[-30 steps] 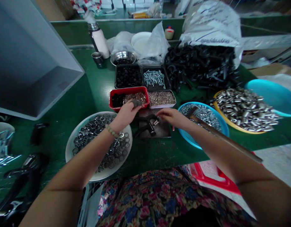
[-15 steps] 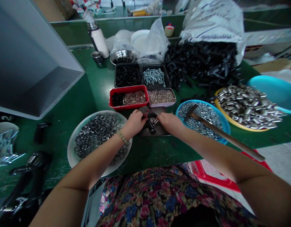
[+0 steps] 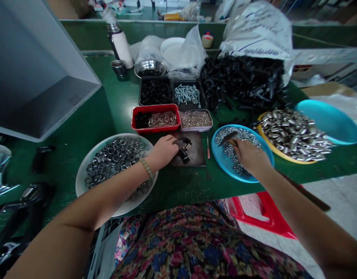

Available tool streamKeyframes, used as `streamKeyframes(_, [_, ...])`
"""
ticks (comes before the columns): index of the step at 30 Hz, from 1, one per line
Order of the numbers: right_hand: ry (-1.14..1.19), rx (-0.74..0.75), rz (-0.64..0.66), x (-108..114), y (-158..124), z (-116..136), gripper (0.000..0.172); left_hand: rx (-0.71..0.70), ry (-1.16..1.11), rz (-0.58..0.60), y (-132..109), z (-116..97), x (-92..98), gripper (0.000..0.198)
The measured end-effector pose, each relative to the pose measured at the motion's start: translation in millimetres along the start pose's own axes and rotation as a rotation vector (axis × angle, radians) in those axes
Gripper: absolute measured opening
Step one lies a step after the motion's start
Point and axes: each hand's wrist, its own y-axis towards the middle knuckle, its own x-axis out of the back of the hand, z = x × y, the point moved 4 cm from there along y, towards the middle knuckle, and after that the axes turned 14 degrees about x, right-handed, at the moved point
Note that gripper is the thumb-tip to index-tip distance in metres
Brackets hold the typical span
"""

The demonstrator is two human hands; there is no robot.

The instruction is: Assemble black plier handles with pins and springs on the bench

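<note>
Pointing up-left, hammer [image 3: 227, 136] beneath right hand [image 3: 249, 158]

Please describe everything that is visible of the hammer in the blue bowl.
The hammer has a dark metal head and a long handle, seemingly wooden. Its head is over the small silver nuts in the blue bowl; the handle slants out past the rim to the right. The right hand closes over the handle just behind the head.
</note>
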Motion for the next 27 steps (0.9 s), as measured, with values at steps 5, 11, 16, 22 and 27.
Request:
streamKeyframes(5, [0.377,0.128,-0.056,37.5,11.9,74.6,0.039,0.091,-0.120,-0.026,-19.5,9.6,-7.4,0.034])
streamKeyframes(11, [0.393,0.217,-0.055,47.5,35.0,103.3,0.036,0.116,-0.157,-0.006,-22.9,10.3,-9.9,0.034])
streamKeyframes(16, [0.376,0.296,-0.028,51.0,42.5,125.1,0.039,0.182,-0.273,-0.016,-19.3,15.8,-12.8,0.051])
streamKeyframes(22, [0.319,0.307,0.054,43.5,42.9,121.9,0.038,0.192,-0.339,-0.033,-24.2,14.7,-14.4,0.055])
streamKeyframes(27, [0.018,-0.020,-0.095,15.9,14.3,34.4,0.044,0.137,-0.201,0.063,-28.1,-5.7,-5.8,0.030])
